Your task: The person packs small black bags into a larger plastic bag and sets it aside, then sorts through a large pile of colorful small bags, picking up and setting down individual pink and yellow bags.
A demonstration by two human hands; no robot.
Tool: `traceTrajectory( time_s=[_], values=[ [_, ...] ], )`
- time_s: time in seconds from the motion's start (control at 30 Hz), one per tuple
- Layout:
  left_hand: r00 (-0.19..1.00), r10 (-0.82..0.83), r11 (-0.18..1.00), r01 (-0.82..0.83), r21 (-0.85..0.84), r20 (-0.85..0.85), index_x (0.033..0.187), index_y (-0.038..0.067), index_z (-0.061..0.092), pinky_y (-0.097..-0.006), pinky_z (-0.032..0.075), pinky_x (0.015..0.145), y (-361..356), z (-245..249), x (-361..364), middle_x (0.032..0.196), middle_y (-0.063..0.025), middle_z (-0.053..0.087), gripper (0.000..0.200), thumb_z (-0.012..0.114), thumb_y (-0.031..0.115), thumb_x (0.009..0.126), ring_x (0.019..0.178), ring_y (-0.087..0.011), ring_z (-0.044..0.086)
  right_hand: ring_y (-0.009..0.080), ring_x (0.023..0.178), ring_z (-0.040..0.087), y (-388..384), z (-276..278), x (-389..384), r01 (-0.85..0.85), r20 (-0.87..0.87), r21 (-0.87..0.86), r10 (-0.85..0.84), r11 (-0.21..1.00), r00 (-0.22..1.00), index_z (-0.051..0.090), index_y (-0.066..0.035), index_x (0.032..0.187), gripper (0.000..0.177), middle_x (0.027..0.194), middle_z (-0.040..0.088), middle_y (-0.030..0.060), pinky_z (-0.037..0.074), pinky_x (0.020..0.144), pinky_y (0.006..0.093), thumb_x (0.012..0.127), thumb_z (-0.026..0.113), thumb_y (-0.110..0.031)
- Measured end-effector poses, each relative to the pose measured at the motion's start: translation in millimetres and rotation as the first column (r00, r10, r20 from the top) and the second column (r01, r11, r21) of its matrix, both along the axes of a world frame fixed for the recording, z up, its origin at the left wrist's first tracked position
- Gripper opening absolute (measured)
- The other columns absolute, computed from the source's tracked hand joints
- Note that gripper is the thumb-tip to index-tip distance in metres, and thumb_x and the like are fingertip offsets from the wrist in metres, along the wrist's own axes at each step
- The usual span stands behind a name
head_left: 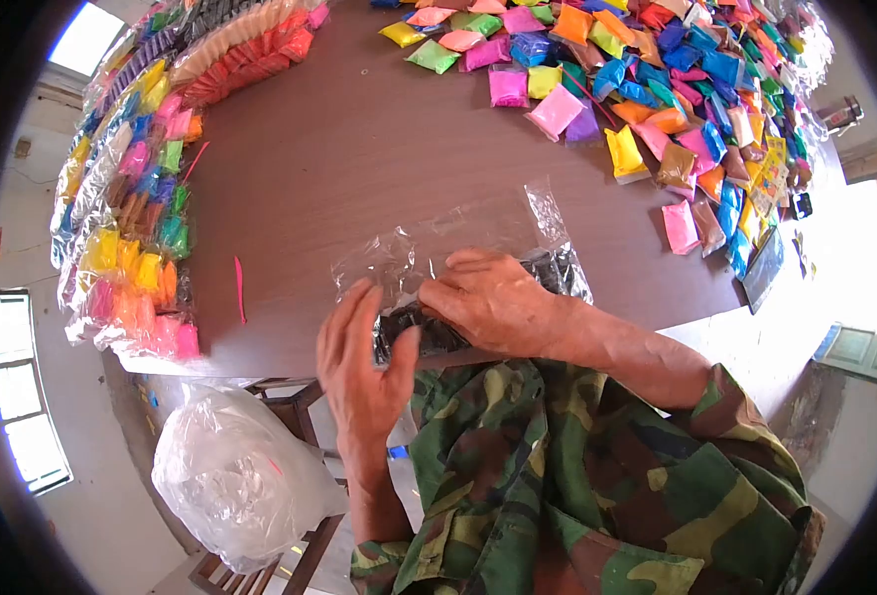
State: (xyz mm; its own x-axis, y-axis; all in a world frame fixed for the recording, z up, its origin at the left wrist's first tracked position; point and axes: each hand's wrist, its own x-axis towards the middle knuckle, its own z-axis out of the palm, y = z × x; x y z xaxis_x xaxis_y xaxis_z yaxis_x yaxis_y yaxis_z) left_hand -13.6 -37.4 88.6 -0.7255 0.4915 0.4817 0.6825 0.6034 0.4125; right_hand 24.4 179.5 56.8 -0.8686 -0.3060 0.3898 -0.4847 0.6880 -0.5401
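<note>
In front of me at the table's near edge lies a clear plastic bag [463, 226] with shiny black packets [556, 268] in its lower part. My right hand [498, 302] rests over the middle of the bag, its fingers curled against the plastic. My left hand [364, 362] is at the bag's left end, fingers stretched and thumb apart, beside the black packets. The hands cover part of the packets, and the right fingertips are partly hidden.
Bagged rows of colourful packets [131, 263] line the table's left side. A heap of loose colourful packets [647, 79] covers the far right. A pink plastic stick [240, 291] lies left of my hands. A large clear plastic bag [240, 476] sits below the table edge, by a wooden chair [295, 412].
</note>
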Motion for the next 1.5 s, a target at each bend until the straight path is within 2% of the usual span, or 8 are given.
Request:
traceTrajectory(
  time_s=[0.2,0.37,0.57,0.77,0.97,1.17,1.4,1.5],
  values=[
    [0.912,-0.153,0.982,0.096,0.164,0.380,0.102,0.004,0.077,-0.0436,0.054,0.085,8,-25,-12,0.097,-0.0113,0.077,0.007,0.074,0.008,0.097,0.091,-0.0344,0.071,0.0332,0.081,0.070,4,-8,2,0.019,0.034,-0.020,-0.018,1.000,0.999,0.064,-0.006,0.102,0.013,0.081,0.071,0.0112,0.058,0.076,0.0462,0.090,0.066,-0.010],
    [0.914,-0.140,0.984,0.086,0.153,0.381,0.098,0.003,0.076,-0.0430,0.055,0.080,5,-33,-13,0.092,-0.0130,0.075,0.004,0.075,0.005,0.095,0.085,-0.0349,0.070,0.0323,0.085,0.071,4,0,1,0.032,0.118,0.092,-0.043,0.995,0.992,0.063,-0.006,0.102,0.015,0.081,0.072,0.0097,0.058,0.077,0.0466,0.091,0.069,-0.013],
    [0.923,-0.144,0.979,0.081,0.186,0.357,0.097,0.002,0.075,-0.0423,0.054,0.077,7,-36,-12,0.090,-0.0131,0.075,0.003,0.075,0.004,0.095,0.084,-0.0341,0.070,0.0356,0.105,0.070,36,32,15,0.173,-0.119,-0.088,-0.182,0.981,0.976,0.066,-0.005,0.109,0.032,0.112,0.073,0.0108,0.056,0.094,0.0459,0.091,0.080,-0.027],
    [0.913,-0.122,0.986,0.066,0.155,0.390,0.098,0.002,0.076,-0.0407,0.055,0.078,5,-37,-12,0.091,-0.0126,0.076,0.006,0.077,0.008,0.097,0.083,-0.0325,0.070,0.0350,0.112,0.070,82,32,40,0.181,0.057,0.020,-0.181,0.983,0.982,0.071,-0.005,0.121,0.042,0.128,0.071,0.0099,0.053,0.103,0.0497,0.090,0.081,-0.031],
    [0.933,-0.111,0.987,0.064,0.145,0.344,0.098,0.002,0.076,-0.0405,0.054,0.075,3,-44,-13,0.089,-0.0120,0.075,0.008,0.077,0.011,0.099,0.081,-0.0316,0.069,0.0337,0.107,0.071,60,3,33,0.092,0.004,-0.043,-0.092,0.995,0.996,0.073,-0.009,0.119,0.037,0.120,0.075,0.0098,0.053,0.102,0.0492,0.092,0.080,-0.033],
    [0.922,-0.102,0.989,0.053,0.140,0.373,0.098,0.002,0.075,-0.0399,0.053,0.074,3,-41,-12,0.089,-0.0114,0.075,0.010,0.076,0.012,0.100,0.080,-0.0312,0.068,0.0342,0.101,0.070,62,0,27,0.054,0.215,-0.203,-0.009,0.978,0.977,0.075,-0.010,0.106,0.024,0.108,0.076,0.0072,0.053,0.096,0.0471,0.094,0.079,-0.030],
    [0.930,-0.119,0.989,0.080,0.123,0.349,0.098,0.002,0.075,-0.0401,0.054,0.075,4,-42,-13,0.090,-0.0116,0.075,0.010,0.076,0.012,0.100,0.081,-0.0314,0.069,0.0288,0.107,0.070,46,5,25,0.163,0.003,-0.095,-0.164,0.982,0.987,0.076,-0.012,0.109,0.020,0.104,0.078,0.0050,0.042,0.113,0.0489,0.100,0.072,-0.029],
    [0.923,-0.119,0.989,0.079,0.123,0.365,0.098,0.003,0.075,-0.0404,0.054,0.076,4,-39,-13,0.091,-0.0118,0.076,0.009,0.076,0.012,0.100,0.082,-0.0315,0.069,0.0258,0.109,0.070,50,0,23,0.076,0.101,-0.073,-0.068,0.994,0.993,0.077,-0.012,0.108,0.021,0.102,0.078,0.0042,0.038,0.116,0.0495,0.102,0.069,-0.031]
  ],
)
